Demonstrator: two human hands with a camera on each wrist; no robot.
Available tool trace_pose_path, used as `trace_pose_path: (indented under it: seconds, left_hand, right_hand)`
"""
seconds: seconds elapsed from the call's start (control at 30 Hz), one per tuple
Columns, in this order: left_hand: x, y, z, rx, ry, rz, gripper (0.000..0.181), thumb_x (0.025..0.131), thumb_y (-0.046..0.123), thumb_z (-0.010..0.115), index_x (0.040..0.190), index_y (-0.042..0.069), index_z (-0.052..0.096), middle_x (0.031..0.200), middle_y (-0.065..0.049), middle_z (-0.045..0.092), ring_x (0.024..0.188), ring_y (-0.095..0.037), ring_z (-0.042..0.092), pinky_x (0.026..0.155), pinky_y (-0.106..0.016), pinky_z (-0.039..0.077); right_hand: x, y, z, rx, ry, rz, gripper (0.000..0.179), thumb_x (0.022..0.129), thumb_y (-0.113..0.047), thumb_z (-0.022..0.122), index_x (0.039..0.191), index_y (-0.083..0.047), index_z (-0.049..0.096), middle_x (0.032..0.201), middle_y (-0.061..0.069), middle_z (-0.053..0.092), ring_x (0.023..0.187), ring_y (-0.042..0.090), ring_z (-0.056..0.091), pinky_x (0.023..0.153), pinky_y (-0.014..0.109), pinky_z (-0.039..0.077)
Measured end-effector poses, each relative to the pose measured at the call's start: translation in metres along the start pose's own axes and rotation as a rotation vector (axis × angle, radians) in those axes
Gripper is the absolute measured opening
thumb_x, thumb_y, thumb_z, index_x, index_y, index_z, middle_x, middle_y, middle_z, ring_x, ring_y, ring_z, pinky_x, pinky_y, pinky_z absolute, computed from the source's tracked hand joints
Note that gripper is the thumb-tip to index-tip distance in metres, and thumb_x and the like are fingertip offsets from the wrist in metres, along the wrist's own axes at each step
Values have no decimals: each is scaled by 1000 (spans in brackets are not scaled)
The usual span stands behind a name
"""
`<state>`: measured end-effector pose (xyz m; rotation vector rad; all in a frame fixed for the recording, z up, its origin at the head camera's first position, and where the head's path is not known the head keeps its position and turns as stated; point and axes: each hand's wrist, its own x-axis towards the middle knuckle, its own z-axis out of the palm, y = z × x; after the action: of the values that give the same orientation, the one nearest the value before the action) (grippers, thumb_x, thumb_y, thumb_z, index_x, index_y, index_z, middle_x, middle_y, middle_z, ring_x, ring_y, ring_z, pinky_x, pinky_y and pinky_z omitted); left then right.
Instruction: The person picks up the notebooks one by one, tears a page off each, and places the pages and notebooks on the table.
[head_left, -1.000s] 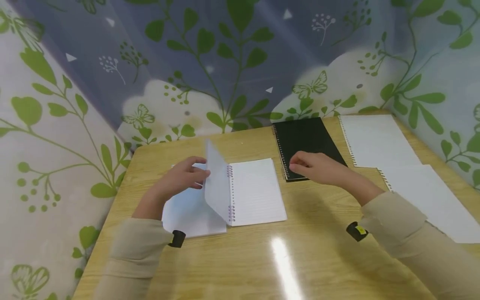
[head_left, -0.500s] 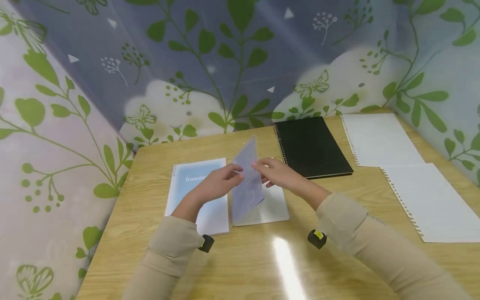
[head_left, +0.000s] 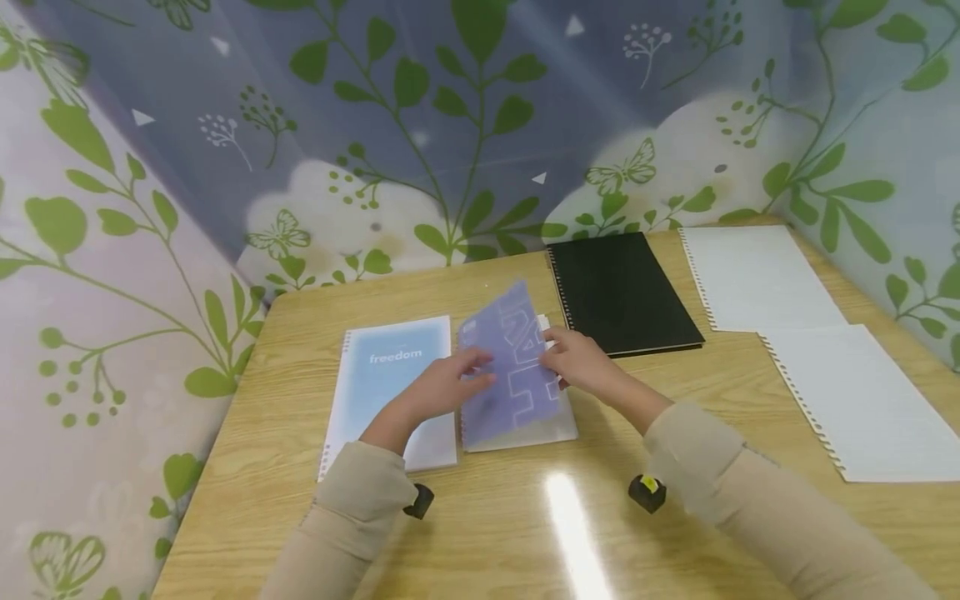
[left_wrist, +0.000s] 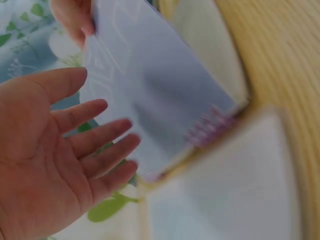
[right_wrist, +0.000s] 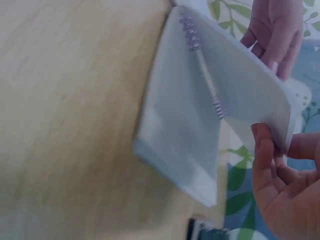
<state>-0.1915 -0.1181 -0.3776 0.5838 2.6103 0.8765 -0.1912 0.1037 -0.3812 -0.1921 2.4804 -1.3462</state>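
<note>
A spiral notebook with a purple cover (head_left: 495, 404) lies in the middle of the table. Its cover is partly raised over the white pages (head_left: 553, 427). My right hand (head_left: 588, 365) pinches the cover's outer edge between thumb and fingers, as the right wrist view also shows. My left hand (head_left: 438, 385) hovers over the cover's left part, fingers spread and holding nothing. In the left wrist view, the purple rings (left_wrist: 210, 127) run along the notebook's spine. Just left of it, partly behind my left hand, lies a light blue notebook (head_left: 375, 400) marked "freedom".
A black spiral notebook (head_left: 622, 292) lies behind my right hand. Two loose white sheets with torn perforated edges, an upper sheet (head_left: 761, 279) and a lower sheet (head_left: 862, 404), lie at the right of the wooden table (head_left: 510, 533). A leaf-patterned curtain (head_left: 420, 150) hangs behind.
The cover has swung from left to right over the pages. My left hand has let go of it; my right hand has come left from the black notebook and taken its edge.
</note>
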Motion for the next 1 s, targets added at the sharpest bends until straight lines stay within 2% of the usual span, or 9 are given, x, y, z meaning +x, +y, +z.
trace_pose_path:
  seconds: [0.17,0.3,0.43,0.5,0.57,0.63,0.7,0.8,1.0]
  left_hand:
    - [5,-20,5,119,-23,8,56,92,33,54,139,7,40,147,-17,34,138,-36,24,111,-51,23]
    - [8,-35,11,240,-57,-66,67,89,45,55,145,16,31,153,-17,14,141,-40,6,110,-60,11]
    - [9,-43,18,335,-79,-112,73,85,52,56,145,22,28,156,-12,3,142,-39,0,110,-61,7]
    - [8,-43,21,359,-79,-118,74,84,54,56,145,22,30,156,-11,1,142,-39,-1,111,-60,6]
    - [8,-43,23,371,-79,-120,74,83,54,57,144,22,31,156,-10,1,142,-38,-1,111,-60,7]
    - [7,-42,23,368,-81,-118,73,83,53,58,144,22,32,156,-10,1,142,-38,-1,111,-61,8]
    - [7,-41,23,370,-84,-109,73,83,52,59,144,20,33,156,-10,3,142,-38,1,110,-61,12]
    - [5,-42,24,371,-86,-96,74,82,51,61,143,18,35,156,-10,7,142,-37,2,108,-62,17]
    - [-3,-46,27,339,-96,-95,75,80,50,64,141,15,38,155,-9,14,143,-35,5,110,-60,14]
  right_hand:
    - [1,20,2,-158,27,24,48,93,-11,48,136,5,36,104,22,61,65,16,56,57,26,50]
    - [3,35,7,-333,58,-5,49,93,-13,50,135,7,36,98,19,61,68,18,54,57,27,44]
    - [3,44,14,-405,54,-31,60,90,-18,55,137,11,30,113,24,58,96,30,60,81,40,50]
    - [3,46,17,-428,41,-34,66,88,-20,58,138,11,27,124,28,52,111,37,54,94,47,44]
    - [2,47,19,-475,24,-34,67,88,-23,59,139,8,29,132,29,46,118,40,49,98,50,40]
    - [0,46,19,-517,-5,-26,64,88,-25,59,140,2,33,128,27,48,108,38,54,89,48,46]
    - [-2,44,19,-550,-33,-21,58,89,-26,58,140,-5,38,115,22,53,90,30,57,72,40,49]
    - [-7,42,19,-563,-53,-16,55,88,-27,59,139,-15,41,99,15,50,72,20,48,56,28,39]
    - [-17,37,23,-679,-76,-9,55,90,-34,57,140,-22,40,95,13,45,71,19,44,54,26,35]
